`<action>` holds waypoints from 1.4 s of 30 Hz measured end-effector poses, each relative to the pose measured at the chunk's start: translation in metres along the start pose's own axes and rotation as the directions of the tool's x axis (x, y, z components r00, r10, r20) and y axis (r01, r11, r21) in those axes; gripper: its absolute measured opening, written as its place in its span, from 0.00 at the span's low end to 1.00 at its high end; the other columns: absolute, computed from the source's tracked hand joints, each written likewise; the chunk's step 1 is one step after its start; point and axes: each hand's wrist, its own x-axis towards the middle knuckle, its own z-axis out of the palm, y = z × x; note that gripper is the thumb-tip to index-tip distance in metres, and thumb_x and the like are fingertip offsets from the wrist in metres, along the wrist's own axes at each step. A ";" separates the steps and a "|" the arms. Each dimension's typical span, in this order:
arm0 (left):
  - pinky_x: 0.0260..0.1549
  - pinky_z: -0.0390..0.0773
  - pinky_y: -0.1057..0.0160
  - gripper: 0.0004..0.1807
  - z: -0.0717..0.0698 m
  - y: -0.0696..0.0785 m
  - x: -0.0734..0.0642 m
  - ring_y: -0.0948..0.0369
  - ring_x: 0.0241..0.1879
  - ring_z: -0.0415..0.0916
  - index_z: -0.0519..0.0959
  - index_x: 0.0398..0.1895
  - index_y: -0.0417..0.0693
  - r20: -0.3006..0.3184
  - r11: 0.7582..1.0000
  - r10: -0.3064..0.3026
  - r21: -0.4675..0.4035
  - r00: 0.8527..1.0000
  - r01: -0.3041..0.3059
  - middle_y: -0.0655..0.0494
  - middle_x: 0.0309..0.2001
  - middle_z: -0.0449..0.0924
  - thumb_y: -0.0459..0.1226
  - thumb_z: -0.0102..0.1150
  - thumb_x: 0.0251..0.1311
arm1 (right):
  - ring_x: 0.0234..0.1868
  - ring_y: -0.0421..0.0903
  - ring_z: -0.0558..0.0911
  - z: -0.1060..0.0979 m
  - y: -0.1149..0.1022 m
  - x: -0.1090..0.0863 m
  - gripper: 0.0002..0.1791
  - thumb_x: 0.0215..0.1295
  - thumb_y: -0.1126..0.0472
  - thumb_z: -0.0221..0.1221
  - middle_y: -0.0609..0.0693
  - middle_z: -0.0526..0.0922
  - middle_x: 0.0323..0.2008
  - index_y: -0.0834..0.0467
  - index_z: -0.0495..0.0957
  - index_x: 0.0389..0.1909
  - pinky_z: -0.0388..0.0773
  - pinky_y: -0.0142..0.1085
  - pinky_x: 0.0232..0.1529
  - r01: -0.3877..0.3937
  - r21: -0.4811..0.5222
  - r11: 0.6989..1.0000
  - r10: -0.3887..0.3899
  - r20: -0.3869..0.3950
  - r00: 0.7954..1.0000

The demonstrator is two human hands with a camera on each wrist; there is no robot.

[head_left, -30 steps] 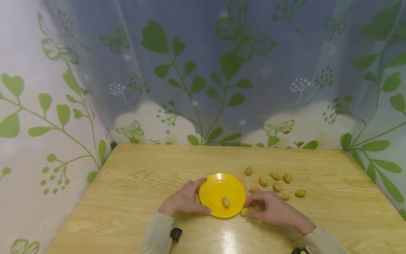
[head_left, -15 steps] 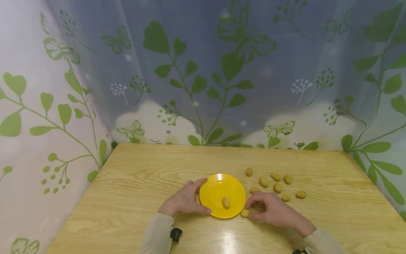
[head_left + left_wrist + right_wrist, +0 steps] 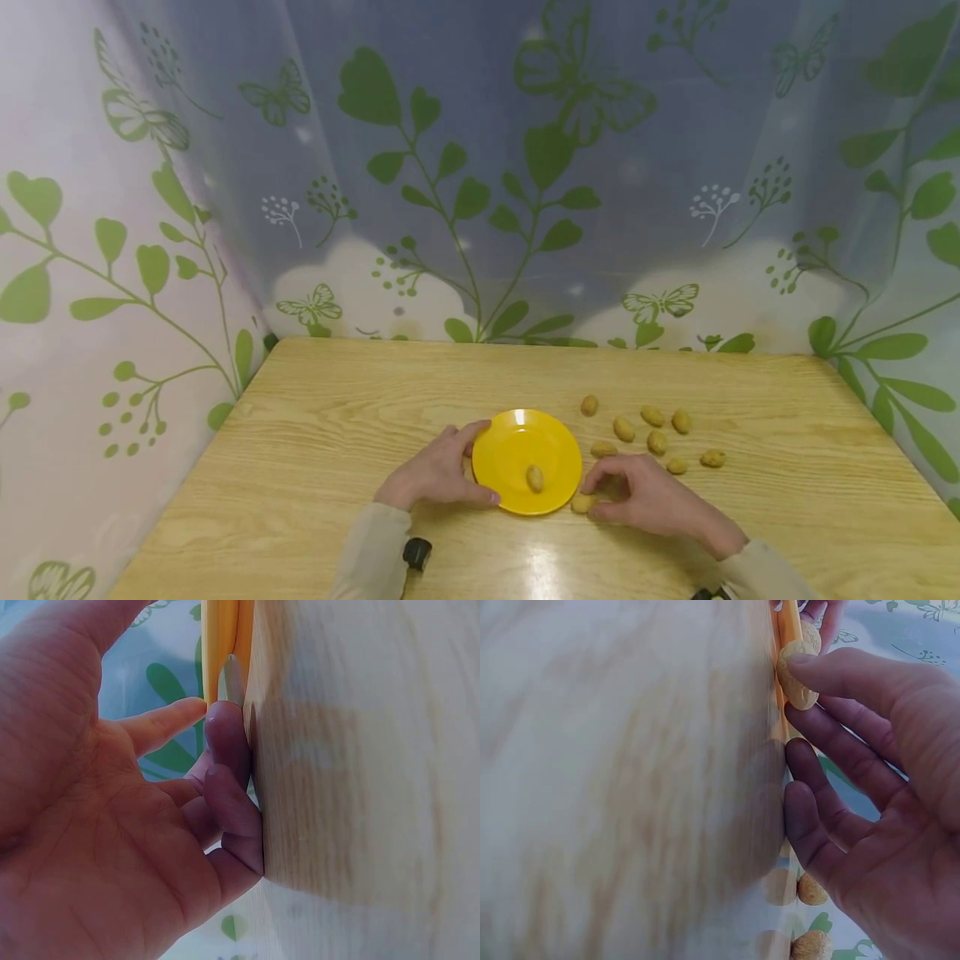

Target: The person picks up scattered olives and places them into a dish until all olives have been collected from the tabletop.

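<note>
While the left hand (image 3: 442, 471) steadies the yellow plate (image 3: 517, 446) from its left side, the right hand (image 3: 648, 496) is working at the opposite edge! Look at that left hand: thumb and forefinger spread wide along the rim, gripping it, with the other fingers bent in at the tabletop in the left wrist view. Over on the right, thumb and forefinger are nearly together, pinching one tan nut-like piece (image 3: 582, 503), the gap between them just the width of the piece, the remaining fingers loosely bent beside it. That piece sits low by the plate's near right rim; whether it touches the rim or the wood is hard to tell. On the plate, one oval piece (image 3: 535, 478) lies alone, a little toward the near side. Beyond the right hand come eight loose pieces (image 3: 657, 442), scattered across the wooden table (image 3: 360, 383), the closest just past the knuckles. Pale sleeves (image 3: 372, 550) cover both forearms, a dark device (image 3: 417, 553) shows at the left wrist, and behind it all hangs a leaf-and-butterfly curtain (image 3: 450, 125).
</note>
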 end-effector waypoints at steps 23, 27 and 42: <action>0.59 0.75 0.44 0.59 0.000 0.000 -0.001 0.56 0.52 0.73 0.59 0.80 0.53 0.004 1.000 -0.001 0.011 1.000 0.001 0.48 0.55 0.74 0.53 0.80 0.43 | 0.37 0.35 0.83 -0.003 0.004 0.000 0.09 0.61 0.59 0.71 0.49 0.87 0.40 0.53 0.85 0.41 0.82 0.31 0.37 -0.048 0.136 0.990 0.063 -0.107 0.992; 0.59 0.75 0.44 0.59 0.000 -0.001 0.000 0.56 0.52 0.73 0.59 0.80 0.54 0.007 1.000 -0.007 0.013 1.000 0.007 0.48 0.55 0.73 0.53 0.80 0.44 | 0.38 0.35 0.83 -0.003 0.004 0.001 0.09 0.61 0.61 0.71 0.51 0.87 0.41 0.54 0.84 0.42 0.82 0.32 0.38 -0.035 0.153 0.988 0.055 -0.129 0.990; 0.58 0.75 0.45 0.59 0.000 -0.002 0.001 0.56 0.52 0.73 0.58 0.80 0.57 0.010 1.000 -0.018 0.018 1.000 0.018 0.49 0.55 0.73 0.55 0.79 0.44 | 0.38 0.35 0.83 0.005 -0.001 0.017 0.09 0.60 0.59 0.72 0.46 0.87 0.40 0.48 0.85 0.41 0.83 0.32 0.39 -0.023 0.113 0.993 0.042 -0.172 0.984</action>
